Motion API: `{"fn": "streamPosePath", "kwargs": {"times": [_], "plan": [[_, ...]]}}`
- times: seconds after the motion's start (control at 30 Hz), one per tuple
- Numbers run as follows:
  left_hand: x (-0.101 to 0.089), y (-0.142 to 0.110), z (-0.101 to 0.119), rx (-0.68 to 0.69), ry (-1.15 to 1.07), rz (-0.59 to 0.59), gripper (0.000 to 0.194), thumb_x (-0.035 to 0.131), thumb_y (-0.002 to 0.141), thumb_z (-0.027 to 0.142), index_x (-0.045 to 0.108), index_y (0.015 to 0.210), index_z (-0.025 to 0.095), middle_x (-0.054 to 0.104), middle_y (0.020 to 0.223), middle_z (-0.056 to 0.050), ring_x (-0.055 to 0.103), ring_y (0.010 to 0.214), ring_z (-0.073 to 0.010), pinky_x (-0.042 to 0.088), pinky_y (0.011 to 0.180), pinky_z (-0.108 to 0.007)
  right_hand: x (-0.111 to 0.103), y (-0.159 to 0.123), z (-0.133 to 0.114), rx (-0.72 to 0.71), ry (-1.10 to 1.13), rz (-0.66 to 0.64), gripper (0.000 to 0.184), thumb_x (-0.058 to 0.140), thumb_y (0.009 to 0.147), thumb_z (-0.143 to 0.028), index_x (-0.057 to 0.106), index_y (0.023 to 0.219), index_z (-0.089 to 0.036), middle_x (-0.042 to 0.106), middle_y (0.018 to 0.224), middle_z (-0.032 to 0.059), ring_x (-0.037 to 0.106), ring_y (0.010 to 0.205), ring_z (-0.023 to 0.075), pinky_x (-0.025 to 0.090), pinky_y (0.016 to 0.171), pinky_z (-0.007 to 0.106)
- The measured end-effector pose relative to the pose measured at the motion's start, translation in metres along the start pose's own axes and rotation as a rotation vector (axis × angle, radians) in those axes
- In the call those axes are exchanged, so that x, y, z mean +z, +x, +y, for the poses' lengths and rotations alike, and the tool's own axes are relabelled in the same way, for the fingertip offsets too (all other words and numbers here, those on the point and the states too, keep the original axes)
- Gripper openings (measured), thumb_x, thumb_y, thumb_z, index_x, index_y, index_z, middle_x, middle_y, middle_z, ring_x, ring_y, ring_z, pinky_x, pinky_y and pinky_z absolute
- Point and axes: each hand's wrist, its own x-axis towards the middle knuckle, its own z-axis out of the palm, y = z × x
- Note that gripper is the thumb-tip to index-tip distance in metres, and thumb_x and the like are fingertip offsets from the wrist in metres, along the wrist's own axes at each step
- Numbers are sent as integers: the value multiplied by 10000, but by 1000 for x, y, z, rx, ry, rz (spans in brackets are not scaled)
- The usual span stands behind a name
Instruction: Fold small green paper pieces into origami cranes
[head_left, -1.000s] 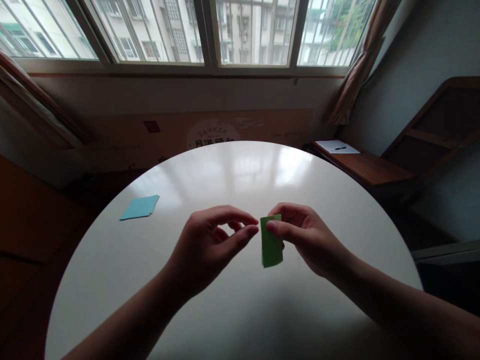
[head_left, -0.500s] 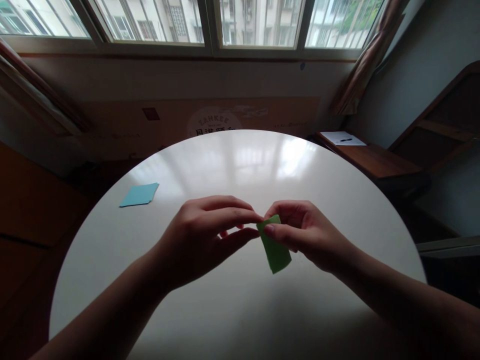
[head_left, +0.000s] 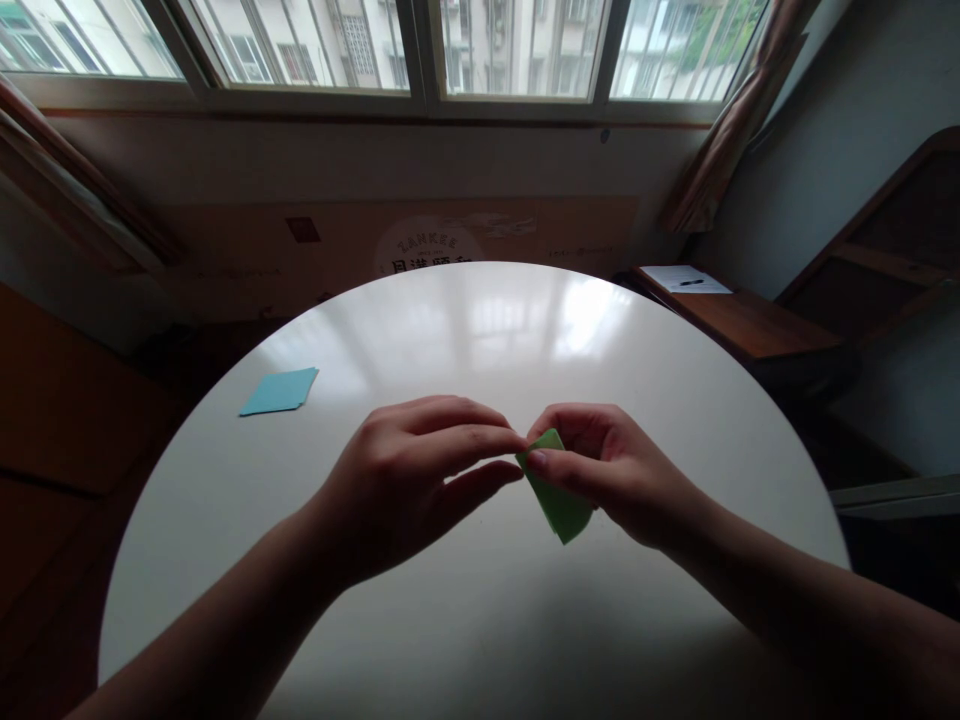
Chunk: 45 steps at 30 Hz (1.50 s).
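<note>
One layered piece of green paper (head_left: 564, 505) is hanging at a tilt above the near middle of the round white surface (head_left: 420, 640), its upper end lying between the two hands and its lower corner pointing down toward the right. The right hand (head_left: 611, 470) is gripping it near the top, the thumb pressing on the front face and the other fingers curling behind. The left hand (head_left: 420, 470) is reaching in from the other side, its fingers pinching the paper's upper left corner at their tips, while a narrow gap is showing between thumb and forefinger further back. Both forearms are stretching in over the near part of the surface. Well apart from the hands, toward the far left edge, a few blue sheets (head_left: 279, 391) are lying flat in a slightly uneven pile. Beyond the far right edge, a wooden side table (head_left: 780, 322) is holding a white sheet of paper (head_left: 671, 275) with a dark pen (head_left: 691, 282) resting on it. Behind the surface, a printed panel (head_left: 337, 240) is standing low along the wall, and above it barred windows (head_left: 517, 50) are letting in daylight between two curtains (head_left: 739, 125), reflections gleaming on the white top.
</note>
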Motion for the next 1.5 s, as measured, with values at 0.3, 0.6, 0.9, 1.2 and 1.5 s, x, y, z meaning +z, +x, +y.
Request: {"fn": "streamPosePath", "kwargs": {"times": [0.3, 0.6, 0.9, 1.2, 1.5], "plan": [[1, 1, 0, 2, 0, 18, 147, 765, 806, 139, 744, 950, 162, 742, 886, -49, 704, 770, -131, 592, 706, -217, 0, -2, -1, 14, -11, -3, 114, 791, 754, -186, 699, 801, -139, 585, 657, -19, 519, 568, 81, 398, 478, 149], [1, 0, 0, -6, -2, 11, 149, 742, 829, 150, 738, 972, 191, 743, 896, -45, 705, 770, -139, 603, 692, -241, -1, -1, -1, 21, -30, -6, 133, 794, 756, -216, 699, 810, -141, 581, 659, -15, 519, 565, 90, 400, 474, 164], [2, 0, 0, -4, 6, 28, 153, 746, 828, 150, 735, 972, 199, 742, 891, -39, 699, 768, -135, 602, 689, -240, -1, -1, -3, 21, -29, -4, 146, 800, 748, -225, 694, 799, -140, 570, 650, -18, 513, 559, 91, 406, 474, 171], [2, -1, 1, 11, 18, 34, 171, 750, 821, 140, 735, 984, 191, 743, 897, -44, 705, 783, -144, 601, 696, -246, 0, -1, -2, 16, -50, 9, 178, 808, 747, -264, 686, 791, -141, 574, 654, -15, 514, 554, 94, 407, 469, 179], [2, 0, 1, 30, 41, 49, 170, 749, 825, 140, 732, 983, 197, 746, 896, -40, 702, 775, -137, 594, 689, -236, 0, -1, -3, 22, -53, 15, 168, 804, 752, -253, 683, 785, -142, 570, 655, -17, 513, 552, 89, 404, 465, 172]]}}
